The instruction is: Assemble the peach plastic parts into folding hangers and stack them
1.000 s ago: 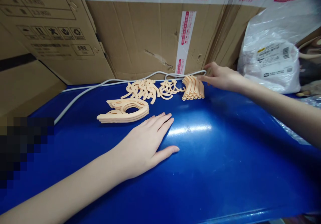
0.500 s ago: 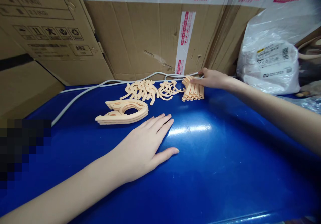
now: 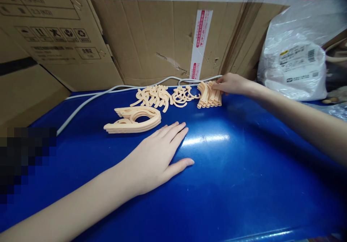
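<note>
My left hand [image 3: 159, 155] lies flat on the blue tabletop, fingers stretched out and thumb apart, holding nothing. Just beyond it is a stack of beige plastic frames [image 3: 135, 126] with rounded openings. At the back, my right hand [image 3: 233, 84] reaches over a row of curved beige plastic pieces [image 3: 206, 95]. Its thumb and fingers close around the upper end of a piece at the row's right side; the fingertips are partly hidden. Left of that row lie small beige hooks [image 3: 182, 96] and a heap of S-shaped beige pieces [image 3: 153, 96].
Cardboard boxes [image 3: 151, 36] stand along the back and left of the blue table [image 3: 217, 191]. A white cable [image 3: 81, 106] runs behind the pieces. At the right back sits a clear plastic bag [image 3: 292, 68] with a labelled white package.
My right hand has drawn its fingers in at the right end of the curved pieces, some of which have shifted slightly. My left hand stays put.
</note>
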A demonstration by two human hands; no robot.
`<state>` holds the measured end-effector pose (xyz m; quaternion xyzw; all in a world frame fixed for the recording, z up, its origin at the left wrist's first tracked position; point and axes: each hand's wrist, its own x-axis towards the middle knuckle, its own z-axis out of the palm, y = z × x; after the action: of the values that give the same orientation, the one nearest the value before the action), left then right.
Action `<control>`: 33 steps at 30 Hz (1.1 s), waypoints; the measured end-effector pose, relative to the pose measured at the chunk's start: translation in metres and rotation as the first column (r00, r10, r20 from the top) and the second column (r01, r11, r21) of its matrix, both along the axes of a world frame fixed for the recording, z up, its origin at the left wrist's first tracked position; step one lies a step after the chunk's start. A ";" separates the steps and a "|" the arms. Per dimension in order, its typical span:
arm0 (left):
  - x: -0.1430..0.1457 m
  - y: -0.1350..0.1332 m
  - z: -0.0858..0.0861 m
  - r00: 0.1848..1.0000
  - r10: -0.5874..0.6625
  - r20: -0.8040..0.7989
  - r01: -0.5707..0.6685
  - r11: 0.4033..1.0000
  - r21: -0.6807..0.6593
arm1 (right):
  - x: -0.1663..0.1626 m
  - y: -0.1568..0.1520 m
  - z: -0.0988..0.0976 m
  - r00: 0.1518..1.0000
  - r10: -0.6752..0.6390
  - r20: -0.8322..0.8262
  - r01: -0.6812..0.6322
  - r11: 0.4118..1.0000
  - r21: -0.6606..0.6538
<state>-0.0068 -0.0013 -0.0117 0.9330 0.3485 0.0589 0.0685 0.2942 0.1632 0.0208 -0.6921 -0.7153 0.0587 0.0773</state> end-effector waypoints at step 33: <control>0.002 0.001 -0.001 0.983 -0.016 0.184 0.015 1.000 0.011 | -0.062 -0.171 -0.026 0.549 0.719 0.427 -0.836 0.464 0.294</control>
<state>-0.0051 -0.0005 -0.0129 0.9266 0.3331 0.1459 0.0962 0.2322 -0.0077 -0.0055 -0.2463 -0.9468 -0.1708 0.1174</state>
